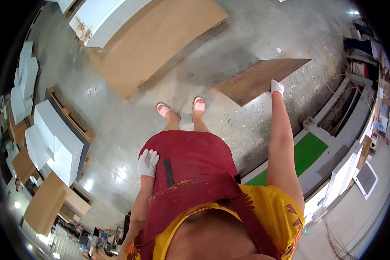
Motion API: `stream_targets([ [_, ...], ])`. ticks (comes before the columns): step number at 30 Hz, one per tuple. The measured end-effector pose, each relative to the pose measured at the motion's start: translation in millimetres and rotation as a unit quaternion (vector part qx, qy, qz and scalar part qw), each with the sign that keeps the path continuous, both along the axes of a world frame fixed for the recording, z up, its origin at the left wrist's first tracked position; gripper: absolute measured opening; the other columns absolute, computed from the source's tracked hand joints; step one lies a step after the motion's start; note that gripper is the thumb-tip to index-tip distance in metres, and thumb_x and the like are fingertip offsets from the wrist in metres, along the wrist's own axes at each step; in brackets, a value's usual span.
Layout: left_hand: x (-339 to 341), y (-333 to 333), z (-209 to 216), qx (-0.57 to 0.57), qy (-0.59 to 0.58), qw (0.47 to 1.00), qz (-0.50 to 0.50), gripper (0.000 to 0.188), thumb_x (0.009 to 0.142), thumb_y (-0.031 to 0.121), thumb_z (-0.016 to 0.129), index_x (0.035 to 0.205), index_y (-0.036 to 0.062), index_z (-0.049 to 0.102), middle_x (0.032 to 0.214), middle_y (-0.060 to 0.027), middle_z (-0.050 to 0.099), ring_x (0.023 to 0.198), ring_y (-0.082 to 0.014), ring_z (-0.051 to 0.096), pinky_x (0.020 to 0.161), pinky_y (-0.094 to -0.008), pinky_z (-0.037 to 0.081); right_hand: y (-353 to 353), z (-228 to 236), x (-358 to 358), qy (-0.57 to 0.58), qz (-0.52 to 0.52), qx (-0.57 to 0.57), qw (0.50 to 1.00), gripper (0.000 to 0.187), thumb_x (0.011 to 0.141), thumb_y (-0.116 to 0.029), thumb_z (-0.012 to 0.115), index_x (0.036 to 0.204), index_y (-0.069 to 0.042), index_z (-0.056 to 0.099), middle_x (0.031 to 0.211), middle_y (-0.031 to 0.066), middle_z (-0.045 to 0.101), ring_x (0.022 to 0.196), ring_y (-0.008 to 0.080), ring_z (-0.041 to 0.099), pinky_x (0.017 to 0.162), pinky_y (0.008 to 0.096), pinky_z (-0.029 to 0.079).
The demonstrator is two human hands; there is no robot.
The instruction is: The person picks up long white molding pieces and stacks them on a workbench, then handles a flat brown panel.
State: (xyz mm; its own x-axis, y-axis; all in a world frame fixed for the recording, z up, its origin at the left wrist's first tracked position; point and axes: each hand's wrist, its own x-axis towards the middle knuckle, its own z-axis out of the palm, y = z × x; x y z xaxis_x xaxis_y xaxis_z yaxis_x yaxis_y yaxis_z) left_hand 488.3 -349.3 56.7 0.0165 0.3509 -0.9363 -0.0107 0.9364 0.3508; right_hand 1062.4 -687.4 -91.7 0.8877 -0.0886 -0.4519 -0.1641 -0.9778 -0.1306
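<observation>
My right arm reaches out to the front right, and my right hand (277,88), in a white glove, is closed at the near edge of a thin brown board (264,80). The fingers' far side is hidden, and I cannot tell whether the board rests on the floor or is tilted up. My left hand (148,164), in a white knit glove with an orange cuff, lies against the side of my dark red apron (195,151). Its fingers are stretched out and hold nothing. A dark strip (168,172) shows on the apron beside it.
Ahead on the concrete floor (247,39) lies a large tan sheet (169,39) bearing a white stack (104,21). White panels (60,138) are piled at the left. On the right runs a grey machine bench (355,108) with a green surface (310,158).
</observation>
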Motion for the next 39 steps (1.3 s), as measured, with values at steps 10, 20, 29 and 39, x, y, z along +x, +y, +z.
stream_targets([
  [10, 0, -2, -1, -0.006, -0.028, 0.999, 0.041, 0.022, 0.087, 0.020, 0.057, 0.105, 0.0093, 0.056, 0.103, -0.0086, 0.057, 0.094, -0.0266, 0.058, 0.080, -0.0401, 0.051, 43, -19, 35, 0.042, 0.151, -0.123, 0.980, 0.036, 0.078, -0.031, 0.049, 0.096, -0.005, 0.067, 0.108, 0.0178, 0.061, 0.101, 0.0326, 0.058, 0.087, 0.0385, 0.046],
  [20, -3, 5, -4, -0.012, -0.030, 0.997, 0.075, 0.017, 0.086, 0.019, 0.058, 0.100, 0.0087, 0.058, 0.097, -0.0082, 0.060, 0.088, -0.0258, 0.060, 0.077, -0.0399, 0.052, 13, 20, 6, -0.042, 0.008, -0.049, 0.998, 0.037, 0.071, -0.036, 0.058, 0.084, -0.003, 0.069, 0.096, 0.0199, 0.064, 0.097, 0.0351, 0.059, 0.084, 0.0400, 0.046],
  [29, -8, 3, -10, -0.015, -0.032, 0.996, 0.083, 0.021, 0.087, 0.020, 0.057, 0.104, 0.0086, 0.058, 0.099, -0.0076, 0.060, 0.090, -0.0251, 0.060, 0.079, -0.0396, 0.051, 44, 67, -57, -0.069, -0.058, -0.002, 0.996, 0.045, 0.062, -0.027, 0.064, 0.092, 0.007, 0.064, 0.091, 0.0285, 0.063, 0.090, 0.0387, 0.062, 0.080, 0.0404, 0.048],
  [39, -24, 3, -17, -0.007, -0.074, 0.991, 0.110, 0.036, 0.088, 0.022, 0.056, 0.118, 0.0043, 0.052, 0.108, -0.0116, 0.057, 0.098, -0.0280, 0.058, 0.082, -0.0404, 0.051, 37, -11, -90, 0.030, 0.060, -0.077, 0.995, 0.043, 0.068, -0.035, 0.058, 0.090, 0.001, 0.067, 0.098, 0.0262, 0.062, 0.098, 0.0384, 0.058, 0.084, 0.0419, 0.047],
])
